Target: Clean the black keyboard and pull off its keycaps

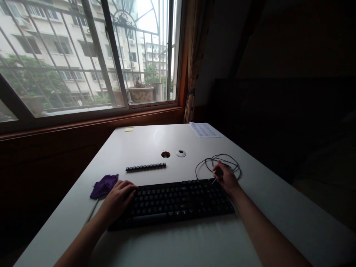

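A black keyboard [178, 200] lies across the white desk [178, 244] in front of me. My left hand [122, 194] grips its left end, with the fingers curled over the upper left corner. Above the keyboard's upper right part, my right hand [226, 178] is closed on a keycap puller [218, 172] with a dark handle. Its thin wire prongs point down at the top row of keys on the right; whether they touch a key I cannot tell. Beyond the keyboard, a row of loose black keycaps [146, 167] stands on the desk.
A purple cloth [104, 186] and a thin pale stick [93, 210] are beside my left hand. The black cable [204, 162] coils behind my right hand. Farther back are a cable hole [165, 154], its white cover [181, 153], a yellow note [129, 129] and printed paper [205, 129].
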The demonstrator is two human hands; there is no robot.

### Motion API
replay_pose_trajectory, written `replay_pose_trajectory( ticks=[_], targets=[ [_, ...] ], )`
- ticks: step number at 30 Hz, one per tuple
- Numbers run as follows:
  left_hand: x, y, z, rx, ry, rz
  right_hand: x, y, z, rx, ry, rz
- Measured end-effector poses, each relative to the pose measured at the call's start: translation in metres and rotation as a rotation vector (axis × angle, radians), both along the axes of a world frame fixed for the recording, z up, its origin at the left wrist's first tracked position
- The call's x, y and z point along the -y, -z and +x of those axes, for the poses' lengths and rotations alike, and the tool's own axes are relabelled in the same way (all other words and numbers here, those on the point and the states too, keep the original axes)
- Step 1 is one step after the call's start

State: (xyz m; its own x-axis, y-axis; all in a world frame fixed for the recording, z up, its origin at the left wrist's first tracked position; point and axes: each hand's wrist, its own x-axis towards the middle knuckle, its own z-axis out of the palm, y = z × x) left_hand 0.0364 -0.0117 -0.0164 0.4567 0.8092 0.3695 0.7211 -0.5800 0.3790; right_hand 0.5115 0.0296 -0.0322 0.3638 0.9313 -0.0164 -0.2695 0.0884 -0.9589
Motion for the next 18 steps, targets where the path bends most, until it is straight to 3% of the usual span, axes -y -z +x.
replay_pose_trajectory(
  ticks=[18],
  targets=[
    [-0.0027,-0.0049,0.0034,0.034,0.003,-0.043,0.0027,-0.0049,-0.0028,0.085,0.011,-0.069]
  ],
)
